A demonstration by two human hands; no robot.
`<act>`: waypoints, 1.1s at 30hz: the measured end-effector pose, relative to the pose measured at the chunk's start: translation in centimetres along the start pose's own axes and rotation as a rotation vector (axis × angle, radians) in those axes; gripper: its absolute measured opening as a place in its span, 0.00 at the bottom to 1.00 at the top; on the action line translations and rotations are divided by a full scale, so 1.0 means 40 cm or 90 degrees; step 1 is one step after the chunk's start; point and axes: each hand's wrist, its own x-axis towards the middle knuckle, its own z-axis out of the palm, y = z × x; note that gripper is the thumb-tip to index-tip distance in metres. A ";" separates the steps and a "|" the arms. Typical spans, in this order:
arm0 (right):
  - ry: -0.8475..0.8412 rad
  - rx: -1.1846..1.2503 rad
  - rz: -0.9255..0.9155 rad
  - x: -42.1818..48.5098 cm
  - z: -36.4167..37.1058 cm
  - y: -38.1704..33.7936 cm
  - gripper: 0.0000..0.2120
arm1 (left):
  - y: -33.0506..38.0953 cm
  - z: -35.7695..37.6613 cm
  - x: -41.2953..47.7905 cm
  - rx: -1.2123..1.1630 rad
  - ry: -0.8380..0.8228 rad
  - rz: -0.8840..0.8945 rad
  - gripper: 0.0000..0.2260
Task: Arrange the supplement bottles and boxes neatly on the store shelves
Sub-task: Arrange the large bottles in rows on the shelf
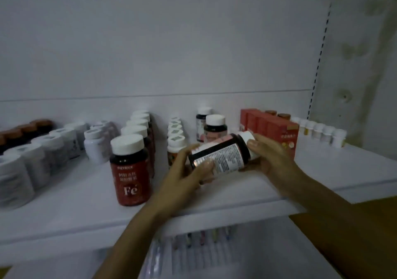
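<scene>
while the dark bottle [223, 153] lies on its side in the air above the shelf [214, 195], both hands are clamped on it: the left hand [189, 171] wraps its base end from about 7 o'clock, thumb across the label, and the right hand [270, 156] cups the white-capped end from about 3 o'clock. from the head camera, the bottle hangs just in front of two upright bottles of the same kind [213, 128], which stand at its 12 o'clock near the back panel. the red boxes [270, 126] sit at its 2 o'clock, the short line of green-topped bottles [176, 137] at its 10 o'clock, and the red "fe" bottle [130, 171] fronts its own row at 9 o'clock. grey-capped bottles [43, 150] fill the far left.

the step in hand looks like standing this bottle up in its matching line. to do it well, i would turn it upright with the cap on top, swing the front label towards the aisle, and set it directly in front of the two like bottles, keeping clear of the red boxes and the green-topped line. the left hand should let go last, once the base sits flat. the shelf below is too blurred to read.
</scene>
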 end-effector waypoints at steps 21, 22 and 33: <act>-0.179 -0.023 -0.001 -0.043 -0.026 0.043 0.27 | 0.019 -0.006 -0.040 0.057 -0.080 0.007 0.24; -0.178 -0.017 0.025 -0.041 -0.024 0.042 0.25 | 0.017 -0.009 -0.041 0.059 -0.087 0.019 0.25; -0.171 -0.008 -0.042 -0.045 -0.032 0.058 0.24 | 0.010 -0.013 -0.036 0.013 -0.077 0.044 0.34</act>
